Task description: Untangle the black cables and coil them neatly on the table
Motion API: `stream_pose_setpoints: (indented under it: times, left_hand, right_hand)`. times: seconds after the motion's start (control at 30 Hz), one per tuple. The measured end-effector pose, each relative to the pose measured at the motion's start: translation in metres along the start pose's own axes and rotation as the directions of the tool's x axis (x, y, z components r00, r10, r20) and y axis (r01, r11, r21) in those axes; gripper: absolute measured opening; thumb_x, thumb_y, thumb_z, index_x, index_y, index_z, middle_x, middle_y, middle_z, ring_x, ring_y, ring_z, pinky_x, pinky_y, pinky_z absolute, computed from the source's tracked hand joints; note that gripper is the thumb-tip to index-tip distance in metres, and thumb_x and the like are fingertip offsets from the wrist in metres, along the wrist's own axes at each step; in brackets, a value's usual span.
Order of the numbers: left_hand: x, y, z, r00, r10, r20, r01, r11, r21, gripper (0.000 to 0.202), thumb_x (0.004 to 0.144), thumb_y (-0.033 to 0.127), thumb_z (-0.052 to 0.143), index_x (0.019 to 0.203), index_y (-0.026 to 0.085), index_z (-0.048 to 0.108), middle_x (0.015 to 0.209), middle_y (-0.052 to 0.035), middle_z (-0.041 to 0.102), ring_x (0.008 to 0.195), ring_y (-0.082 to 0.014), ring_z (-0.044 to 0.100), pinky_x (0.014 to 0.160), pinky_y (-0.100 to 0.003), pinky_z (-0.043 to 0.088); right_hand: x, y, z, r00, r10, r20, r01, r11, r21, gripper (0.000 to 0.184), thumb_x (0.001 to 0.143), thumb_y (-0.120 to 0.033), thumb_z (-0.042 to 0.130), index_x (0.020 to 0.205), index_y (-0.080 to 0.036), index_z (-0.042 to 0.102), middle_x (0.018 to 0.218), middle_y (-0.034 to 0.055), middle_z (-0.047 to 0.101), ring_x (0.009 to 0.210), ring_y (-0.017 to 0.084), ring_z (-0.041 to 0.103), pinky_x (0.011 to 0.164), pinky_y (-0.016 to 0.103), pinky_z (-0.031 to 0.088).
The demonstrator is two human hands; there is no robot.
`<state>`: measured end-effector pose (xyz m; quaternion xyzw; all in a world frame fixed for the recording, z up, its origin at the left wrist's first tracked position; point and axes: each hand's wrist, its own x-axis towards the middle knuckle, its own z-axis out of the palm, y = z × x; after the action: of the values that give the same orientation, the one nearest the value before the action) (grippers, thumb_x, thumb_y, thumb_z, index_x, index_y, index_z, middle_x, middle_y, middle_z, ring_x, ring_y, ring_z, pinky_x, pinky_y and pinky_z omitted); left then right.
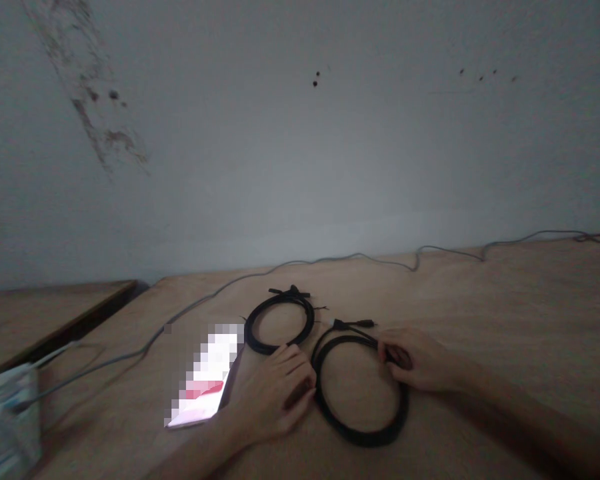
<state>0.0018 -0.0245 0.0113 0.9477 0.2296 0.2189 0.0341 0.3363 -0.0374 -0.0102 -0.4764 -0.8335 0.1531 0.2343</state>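
A large coil of black cable (365, 438) lies on the wooden table in front of me, with a plug end (365, 324) sticking out at its top. My right hand (417, 357) is closed on its upper right side, fingers and thumb pinching the cable. At the coil's left side, my left hand (283, 390) has its fingers curled and the thumb near them, gripping the edge. Just beyond my left hand rests a smaller black cable coil (250, 327), tied at the top, with thin bare ends poking out. The left fingers partly overlap its lower rim.
A lit phone-like screen (205, 380), blurred out, lies left of my left hand. One long grey cable (205, 300) runs along the wall side of the table (505, 300). Clear plastic packaging (10, 420) sits at the lower left, near a dark gap between tabletops.
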Motion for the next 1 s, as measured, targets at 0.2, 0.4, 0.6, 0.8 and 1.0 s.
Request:
stream_pose_setpoints:
  times: [0.2,0.4,0.6,0.8,1.0]
  left_hand:
    - [-0.003,-0.007,0.001,1.000,0.000,-0.013,0.000,0.999,-0.036,0.012,0.090,0.017,0.059,0.100,0.022,0.062,0.097,-0.0049,0.067,0.095,-0.0245,0.058,0.092,-0.041,0.045]
    - [-0.002,-0.011,0.000,0.999,-0.018,0.050,0.022,0.996,-0.081,0.005,0.097,0.025,0.060,0.095,0.022,0.064,0.093,-0.0045,0.066,0.093,-0.0236,0.057,0.085,-0.037,0.044]
    - [-0.002,-0.006,0.002,0.997,-0.063,0.049,0.068,0.991,-0.112,0.010,0.101,0.023,0.056,0.094,0.021,0.063,0.093,-0.0034,0.066,0.093,-0.0224,0.058,0.093,-0.039,0.042]
    - [0.004,0.004,0.003,0.943,-0.332,0.020,0.328,0.921,-0.210,0.016,0.095,0.024,0.053,0.081,0.020,0.058,0.082,-0.0023,0.061,0.081,-0.0215,0.057,0.080,-0.035,0.044]
    - [0.009,0.005,0.012,0.828,-0.555,0.084,0.555,0.787,-0.268,0.014,0.088,0.023,0.052,0.079,0.019,0.062,0.081,-0.0041,0.064,0.077,-0.0217,0.060,0.071,-0.033,0.044]
  right_hand:
    - [0.001,0.005,0.001,0.999,0.039,0.027,-0.040,0.999,0.036,0.020,0.071,-0.008,0.063,0.085,-0.023,0.065,0.071,-0.0040,0.059,0.064,0.015,0.054,0.061,0.027,0.038]
    - [0.000,0.005,-0.001,0.999,0.026,0.021,-0.027,0.999,0.024,0.022,0.070,-0.007,0.062,0.085,-0.023,0.064,0.073,-0.0035,0.060,0.065,0.015,0.054,0.062,0.027,0.038]
    - [-0.001,0.005,0.000,0.999,0.033,0.032,-0.033,0.999,0.016,0.017,0.074,-0.010,0.062,0.086,-0.023,0.064,0.071,-0.0035,0.059,0.064,0.015,0.053,0.062,0.027,0.038]
    - [0.000,0.002,0.001,0.998,0.058,0.018,-0.058,0.998,0.000,0.015,0.074,-0.011,0.064,0.084,-0.023,0.063,0.071,-0.0033,0.060,0.064,0.015,0.054,0.060,0.027,0.037]
    - [-0.001,0.001,0.004,1.000,0.008,-0.003,-0.008,1.000,-0.017,0.010,0.080,-0.016,0.065,0.085,-0.023,0.061,0.076,-0.0021,0.063,0.068,0.017,0.055,0.063,0.028,0.038]
